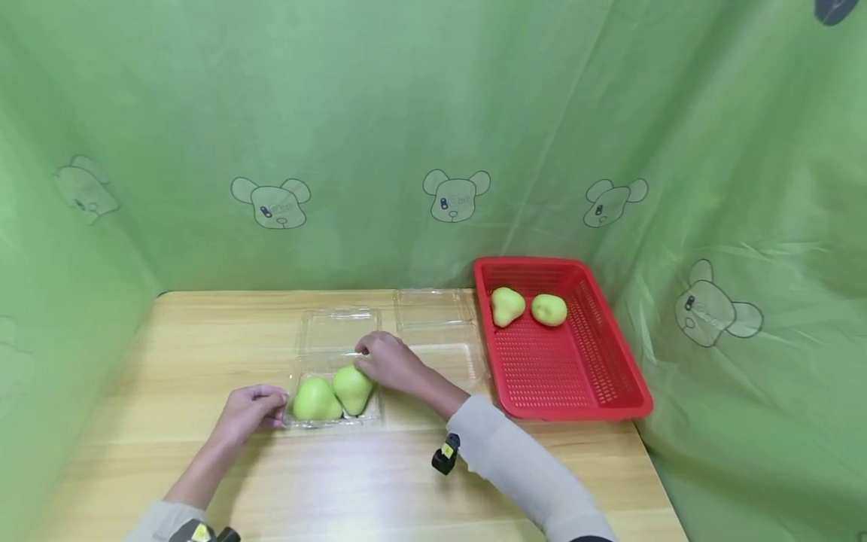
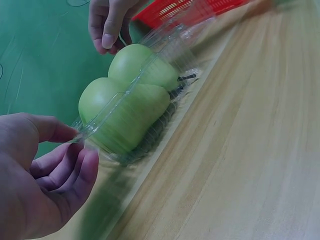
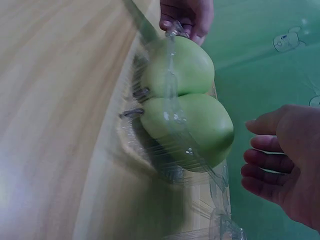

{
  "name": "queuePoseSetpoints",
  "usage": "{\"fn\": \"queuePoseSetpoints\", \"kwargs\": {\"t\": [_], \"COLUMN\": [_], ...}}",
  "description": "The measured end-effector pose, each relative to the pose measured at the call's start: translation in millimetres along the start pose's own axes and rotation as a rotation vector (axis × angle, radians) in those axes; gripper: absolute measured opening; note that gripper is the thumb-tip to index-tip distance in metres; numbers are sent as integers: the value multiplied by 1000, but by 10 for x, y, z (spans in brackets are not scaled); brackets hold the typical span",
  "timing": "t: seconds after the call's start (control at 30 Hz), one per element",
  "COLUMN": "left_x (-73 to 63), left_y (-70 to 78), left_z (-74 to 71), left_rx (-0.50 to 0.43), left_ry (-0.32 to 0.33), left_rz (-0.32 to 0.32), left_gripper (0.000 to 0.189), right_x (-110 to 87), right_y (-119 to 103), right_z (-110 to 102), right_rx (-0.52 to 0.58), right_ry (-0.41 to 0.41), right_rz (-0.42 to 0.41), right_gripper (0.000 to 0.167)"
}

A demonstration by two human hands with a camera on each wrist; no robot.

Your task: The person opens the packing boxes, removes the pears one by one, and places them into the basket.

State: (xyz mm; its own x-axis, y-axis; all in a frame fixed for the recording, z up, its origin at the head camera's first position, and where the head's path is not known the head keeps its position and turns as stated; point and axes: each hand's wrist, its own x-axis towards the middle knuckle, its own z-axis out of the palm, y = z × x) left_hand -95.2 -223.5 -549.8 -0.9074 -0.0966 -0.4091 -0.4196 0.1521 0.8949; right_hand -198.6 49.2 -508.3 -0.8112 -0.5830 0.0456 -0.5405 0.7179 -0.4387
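Two green pears lie side by side in a clear plastic clamshell box point(image 1: 333, 424): the left pear point(image 1: 316, 400) and the right pear point(image 1: 353, 390), stems toward the near side. The lid point(image 1: 340, 331) is folded back behind them. With thumb and fingers, my left hand point(image 1: 252, 412) pinches the box's left edge; the left wrist view shows this grip closely. My right hand point(image 3: 287, 165) is beside the right pear, fingers loosely bent, and a gap shows between them in the right wrist view. Nothing is in that hand.
A red plastic basket point(image 1: 542, 369) stands at the right with two more fruits inside, a pear point(image 1: 507, 306) and a rounded green one point(image 1: 549, 309). Another clear clamshell point(image 1: 433, 309) lies unfolded between basket and box. Green curtain point(image 1: 366, 113) hangs behind and beside the wooden table point(image 1: 366, 489).
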Motion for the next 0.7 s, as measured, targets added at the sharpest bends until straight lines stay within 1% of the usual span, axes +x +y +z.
{"fn": "queuePoseSetpoints", "kwargs": {"t": [0.1,0.13,0.2,0.27,0.37,0.4,0.5,0.57,0.63,0.7], "left_x": [-15,-22,-32,-41,-45,-43,-35,-28,-27,-33], "left_y": [15,19,23,21,10,5,-21,-46,-76,-102], "left_z": [22,29,43,58,87,97,130,150,165,176], "left_rx": [46,75,180,329,572,637,784,866,943,1006], "left_ry": [37,49,89,138,223,249,309,338,362,377], "left_rz": [21,33,78,147,295,347,509,595,658,695], "left_gripper": [38,37,36,34,30,29,24,23,23,23], "right_x": [-69,-91,-129,-163,-194,-203,-222,-233,-240,-247], "right_y": [-9,-9,-5,2,22,26,46,55,63,67], "right_z": [3,7,20,34,64,74,115,137,158,172], "right_rx": [-43,-55,-73,-90,-128,-140,-185,-206,-220,-219], "right_ry": [-19,-27,-41,-48,-49,-50,-45,-38,-30,-31], "right_rz": [-66,-82,-107,-127,-164,-179,-221,-246,-267,-276], "right_gripper": [31,32,35,39,43,45,48,50,51,53]}}
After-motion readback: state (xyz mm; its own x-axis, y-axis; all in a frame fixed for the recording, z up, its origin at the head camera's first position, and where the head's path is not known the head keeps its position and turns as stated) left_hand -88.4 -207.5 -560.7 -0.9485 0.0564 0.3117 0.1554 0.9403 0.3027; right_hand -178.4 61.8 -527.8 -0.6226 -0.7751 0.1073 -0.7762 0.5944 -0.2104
